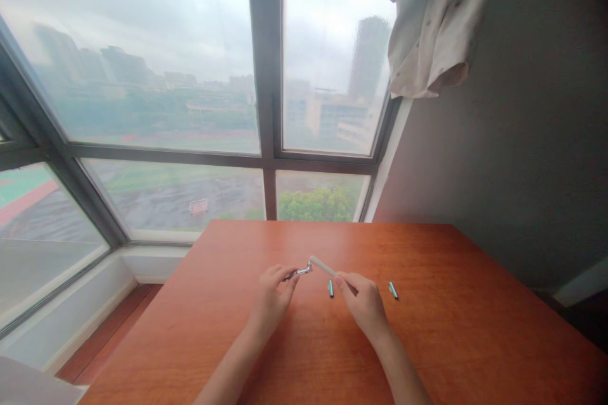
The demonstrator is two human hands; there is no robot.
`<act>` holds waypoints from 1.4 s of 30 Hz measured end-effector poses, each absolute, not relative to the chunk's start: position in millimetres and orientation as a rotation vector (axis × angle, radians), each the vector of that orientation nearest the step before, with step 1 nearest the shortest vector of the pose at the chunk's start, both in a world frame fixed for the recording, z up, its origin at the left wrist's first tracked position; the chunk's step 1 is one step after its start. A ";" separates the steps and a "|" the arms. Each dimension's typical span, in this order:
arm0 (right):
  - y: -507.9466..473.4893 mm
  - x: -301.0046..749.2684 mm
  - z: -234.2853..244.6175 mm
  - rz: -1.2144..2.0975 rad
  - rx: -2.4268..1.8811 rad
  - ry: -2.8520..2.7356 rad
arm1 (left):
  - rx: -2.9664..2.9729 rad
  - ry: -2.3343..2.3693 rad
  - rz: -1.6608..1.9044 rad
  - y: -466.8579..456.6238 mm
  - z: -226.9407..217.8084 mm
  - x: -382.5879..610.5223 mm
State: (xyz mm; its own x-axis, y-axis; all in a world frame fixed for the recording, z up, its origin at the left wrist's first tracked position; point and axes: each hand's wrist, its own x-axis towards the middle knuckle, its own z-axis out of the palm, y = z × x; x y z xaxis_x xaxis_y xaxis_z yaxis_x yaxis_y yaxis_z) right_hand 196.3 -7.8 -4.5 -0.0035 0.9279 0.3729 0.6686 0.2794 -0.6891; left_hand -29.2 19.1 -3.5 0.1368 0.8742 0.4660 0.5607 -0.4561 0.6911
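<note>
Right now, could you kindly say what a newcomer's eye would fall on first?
Probably the large, bright window, filling the upper left and centre, against the dark wall at right. Below it, over the reddish-brown table, the left hand holds a shiny metal piece and the right hand a pale stick.

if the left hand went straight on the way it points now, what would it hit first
Probably the pale stick in the right hand; the bent silver rod in the left hand ends by its tip, though depth is unclear.

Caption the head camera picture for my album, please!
Left grip on a shiny metal piece, right grip on a pale stick, above a table with two small teal pieces.
</note>
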 end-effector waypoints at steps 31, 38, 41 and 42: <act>-8.2 195.6 -2.7 0.358 -1.544 -1.862 | 2.470 1.640 1.025 11.8 5.0 -31.0; -8.9 196.6 -0.8 0.355 -1.535 -1.844 | 2.456 1.617 1.054 11.4 6.1 -29.9; -10.1 195.9 0.5 0.354 -1.512 -1.815 | 2.445 1.623 1.066 11.9 5.0 -30.3; -10.3 195.7 0.6 0.360 -1.505 -1.809 | 2.444 1.625 1.067 12.2 4.4 -30.4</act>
State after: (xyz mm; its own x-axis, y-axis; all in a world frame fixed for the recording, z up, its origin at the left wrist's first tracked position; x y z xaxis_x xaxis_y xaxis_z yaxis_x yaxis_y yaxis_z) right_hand 195.7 -10.3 0.6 -0.0349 0.9326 0.3593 0.7238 0.2715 -0.6343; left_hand -30.4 12.2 4.4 0.2247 0.8209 0.5249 0.8080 -0.4580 0.3705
